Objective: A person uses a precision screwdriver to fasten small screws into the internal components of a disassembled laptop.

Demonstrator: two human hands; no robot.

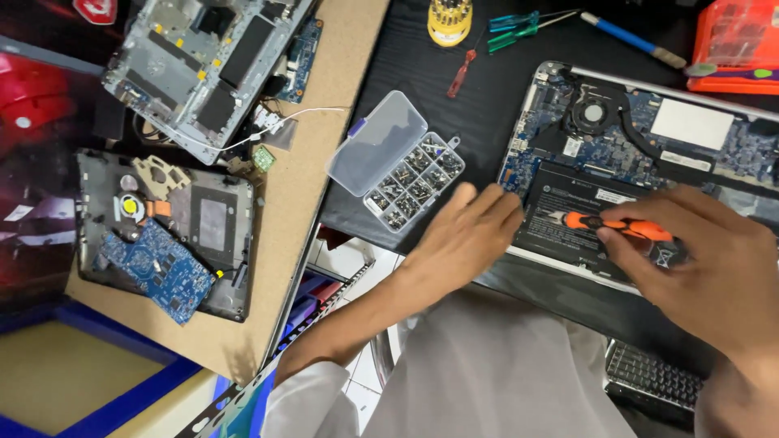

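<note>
Item: opened laptop (641, 154), lying bottom-up on the black tabletop (479, 89) with its cover off, so that the blue mainboard, the round cooling fan (594, 113) and the flat black battery (584, 223) are exposed.

Tool in use: orange-handled screwdriver (621, 225), lying nearly flat over the battery with its tip pointing left. The right hand (698, 259) has its grip closed around the handle, fingers curled over it. The left hand (462, 235) rests on the laptop's left edge, fingers extended and holding nothing, apparently steadying the chassis while the tool works.

Container: clear plastic compartment box (414, 182), lid swung open to the left, placed just beside the laptop within easy reach. Its small cells hold sorted dark screws; the exact kinds are too small to tell.

Further tools, along the far edge of the tabletop: yellow bit holder (449, 20), small red screwdriver (462, 73), teal tweezers (515, 28), blue-handled brush (633, 39), orange case (734, 45).

On the brown board (341, 97) to the left, well apart: a stripped silver laptop chassis (203, 65) and a dark laptop base (166, 231) with a loose blue circuit board tilted across it.
</note>
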